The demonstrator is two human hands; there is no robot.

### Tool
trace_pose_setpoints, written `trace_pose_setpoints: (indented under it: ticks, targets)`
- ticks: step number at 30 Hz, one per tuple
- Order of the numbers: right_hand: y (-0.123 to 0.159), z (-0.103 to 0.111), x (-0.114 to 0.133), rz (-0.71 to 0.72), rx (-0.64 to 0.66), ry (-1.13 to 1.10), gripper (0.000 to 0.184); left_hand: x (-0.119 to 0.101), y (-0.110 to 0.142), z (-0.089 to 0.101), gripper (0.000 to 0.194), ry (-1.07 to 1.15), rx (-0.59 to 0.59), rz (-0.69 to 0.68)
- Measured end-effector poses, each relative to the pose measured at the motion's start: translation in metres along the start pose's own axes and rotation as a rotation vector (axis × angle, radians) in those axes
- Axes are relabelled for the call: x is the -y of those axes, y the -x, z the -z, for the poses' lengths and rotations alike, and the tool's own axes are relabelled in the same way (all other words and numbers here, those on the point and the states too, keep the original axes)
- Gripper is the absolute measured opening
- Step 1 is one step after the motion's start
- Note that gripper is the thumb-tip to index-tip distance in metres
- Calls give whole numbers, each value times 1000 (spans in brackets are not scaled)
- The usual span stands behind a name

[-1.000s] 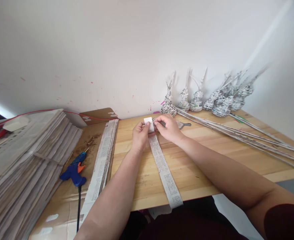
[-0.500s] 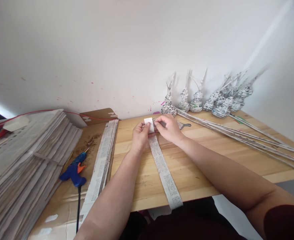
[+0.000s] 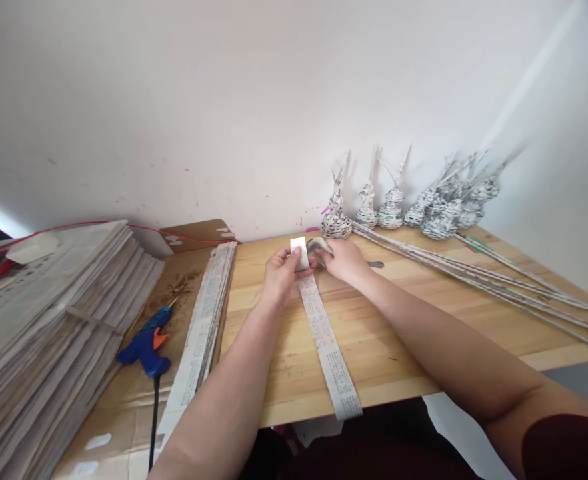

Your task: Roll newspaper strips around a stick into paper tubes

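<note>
My left hand (image 3: 280, 272) pinches the far end of a long newspaper strip (image 3: 327, 340), thumb on top and fingers beneath. The strip's pale tip stands above the thumb, and its other end hangs over the table's front edge. Just right of it, my right hand (image 3: 345, 259) is closed on a crumpled grey rag-like piece (image 3: 320, 245). This piece bulges out at the fingertips beside the strip, while a grey tail shows beyond the wrist. Its exact kind is unclear.
Left of my arm lie a stack of newspaper strips (image 3: 201, 320), a blue glue gun (image 3: 149, 343) on cardboard and a tall newspaper pile (image 3: 89, 320). Several woven paper gourd shapes (image 3: 337, 220) stand along the wall. Long paper rods (image 3: 454, 263) stretch across the right side.
My right fingers have left the strip's edge and moved slightly right. They have closed on the grey rag-like piece, which now bulges at the fingertips. My left hand keeps its pinch.
</note>
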State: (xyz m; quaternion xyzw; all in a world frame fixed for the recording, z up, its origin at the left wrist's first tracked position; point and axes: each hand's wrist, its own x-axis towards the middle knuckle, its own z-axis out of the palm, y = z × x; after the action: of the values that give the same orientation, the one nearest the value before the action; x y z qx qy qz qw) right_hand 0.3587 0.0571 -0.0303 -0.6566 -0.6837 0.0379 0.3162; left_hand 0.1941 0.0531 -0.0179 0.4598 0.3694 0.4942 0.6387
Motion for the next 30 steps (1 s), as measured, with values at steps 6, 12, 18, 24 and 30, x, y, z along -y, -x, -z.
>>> trace_pose_setpoints:
  ticks: [6,12,18,24,30]
  targets:
    - [-5,-2,-7,7,-158,-165,36,0,4,-3,32,-8,63,56]
    - [0,-6,3,82,-175,-368,51,0,3,-4,32,17,91,60]
    - [-1,9,14,-105,-86,-650,36,0,2,-3,36,-13,31,31]
    - [-3,14,20,-210,212,-1095,31,-1,3,-4,36,-63,14,46]
    - [0,18,22,-238,282,-1155,29,-2,3,-3,35,-73,-6,38]
